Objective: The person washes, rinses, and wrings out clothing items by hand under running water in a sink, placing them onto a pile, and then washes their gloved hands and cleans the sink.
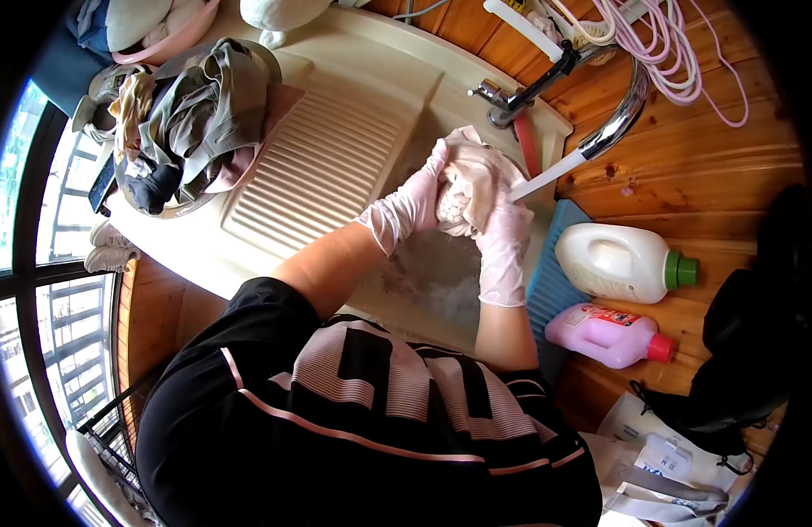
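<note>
My left hand (418, 198), in a thin whitish glove, grips the left side of a bunched pale pink garment (481, 171). On its right side, my right hand (504, 230), gloved the same way, has its fingers closed round the fabric. A white, knobbly patch (453, 205) shows at the lower front of the bundle; I cannot tell what it is. The bundle is above the sink basin (406, 303), which holds cloudy water. From the chrome faucet (619, 123), a straight white length, water or tube, reaches down to the garment by my right hand.
Left of the basin is a ridged washboard surface (314, 167), with a tub of piled dark clothes (217, 105) beyond it. A white detergent bottle (610, 262) and a pink bottle (599, 334) lie at right, beside a blue ridged board (555, 263). Pink hose (661, 53) hangs above.
</note>
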Action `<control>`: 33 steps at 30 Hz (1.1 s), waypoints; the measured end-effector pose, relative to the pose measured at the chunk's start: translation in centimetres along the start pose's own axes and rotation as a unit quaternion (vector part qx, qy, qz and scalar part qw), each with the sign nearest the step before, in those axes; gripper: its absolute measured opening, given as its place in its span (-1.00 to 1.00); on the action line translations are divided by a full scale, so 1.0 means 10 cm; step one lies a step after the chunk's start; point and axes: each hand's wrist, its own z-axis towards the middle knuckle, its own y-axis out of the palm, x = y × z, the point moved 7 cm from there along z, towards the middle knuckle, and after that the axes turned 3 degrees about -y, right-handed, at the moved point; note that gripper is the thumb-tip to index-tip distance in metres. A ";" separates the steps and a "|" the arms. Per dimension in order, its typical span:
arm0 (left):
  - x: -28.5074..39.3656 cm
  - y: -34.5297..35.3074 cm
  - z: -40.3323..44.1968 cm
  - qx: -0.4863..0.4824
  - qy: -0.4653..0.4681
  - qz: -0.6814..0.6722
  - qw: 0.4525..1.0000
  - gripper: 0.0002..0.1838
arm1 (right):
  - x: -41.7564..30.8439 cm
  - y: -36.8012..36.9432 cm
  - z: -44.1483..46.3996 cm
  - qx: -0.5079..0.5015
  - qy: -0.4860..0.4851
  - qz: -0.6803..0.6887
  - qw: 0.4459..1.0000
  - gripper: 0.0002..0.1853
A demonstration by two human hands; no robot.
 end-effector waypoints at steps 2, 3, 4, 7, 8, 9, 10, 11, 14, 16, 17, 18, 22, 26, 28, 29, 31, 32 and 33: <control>0.03 0.09 -0.01 -0.021 0.055 -0.020 0.998 -0.32 | -0.09 0.01 0.04 0.018 -0.141 -0.342 0.929 -0.66; 0.02 0.14 0.00 -0.063 0.038 -0.033 0.997 -0.39 | 0.00 -0.01 0.11 -0.009 -0.236 -0.462 0.855 -0.67; 0.08 0.06 0.04 -0.029 0.104 -0.003 0.994 -0.45 | -0.01 0.07 -0.01 -0.024 -0.296 -0.528 0.795 -0.73; 0.12 -0.17 0.20 0.048 0.164 -0.087 0.981 -0.66 | -0.16 0.41 -0.36 -0.042 -0.424 -0.525 0.736 -0.63; 0.11 -0.07 0.22 -0.066 0.139 -0.191 0.970 -0.70 | -0.13 0.46 -0.47 -0.038 -0.445 -0.548 0.707 -0.54; 0.12 0.04 0.21 -0.179 0.110 -0.289 0.934 -0.74 | -0.24 0.54 -0.57 -0.038 -0.452 -0.562 0.692 -0.47; 0.07 0.18 0.07 -0.146 0.079 -0.293 0.942 -0.82 | -0.25 0.53 -0.55 -0.048 -0.423 -0.533 0.731 -0.48; 0.09 0.20 0.03 -0.138 0.105 -0.269 0.948 -0.82 | -0.23 0.53 -0.52 -0.058 -0.394 -0.500 0.769 -0.49; 0.18 0.35 -0.17 -0.084 0.224 -0.152 0.959 -0.85 | -0.28 0.54 -0.49 -0.066 -0.386 -0.456 0.799 -0.56; 0.22 0.34 -0.16 -0.125 0.228 -0.124 0.958 -0.85 | -0.37 0.61 -0.54 -0.074 -0.392 -0.436 0.807 -0.65; 0.24 0.34 -0.17 -0.145 0.231 -0.111 0.956 -0.84 | -0.40 0.64 -0.56 -0.079 -0.395 -0.426 0.810 -0.69; 0.27 0.47 -0.36 -0.038 0.287 -0.029 0.957 -0.86 | -0.44 0.67 -0.57 -0.066 -0.419 -0.387 0.819 -0.78; 0.40 0.47 -0.51 0.063 0.414 0.097 0.903 -0.92 | -0.49 0.73 -0.57 -0.047 -0.464 -0.435 0.770 -0.81; 0.36 0.38 -0.49 0.046 0.396 0.065 0.915 -0.86 | -0.48 0.76 -0.54 -0.065 -0.402 -0.485 0.774 -0.74; 0.35 0.35 -0.52 0.073 0.380 0.112 0.915 -0.88 | -0.46 0.75 -0.56 -0.066 -0.389 -0.489 0.778 -0.73; 0.34 0.32 -0.52 0.088 0.371 0.135 0.914 -0.89 | -0.43 0.75 -0.56 -0.067 -0.383 -0.491 0.780 -0.73; 0.33 0.23 -0.52 0.087 0.364 0.152 0.915 -0.87 | -0.44 0.79 -0.62 -0.073 -0.421 -0.457 0.780 -0.71; 0.31 0.21 -0.52 0.074 0.364 0.152 0.916 -0.86 | -0.43 0.79 -0.66 -0.076 -0.416 -0.449 0.787 -0.71; 0.30 0.20 -0.53 0.062 0.365 0.152 0.917 -0.85 | -0.42 0.79 -0.69 -0.080 -0.411 -0.442 0.794 -0.72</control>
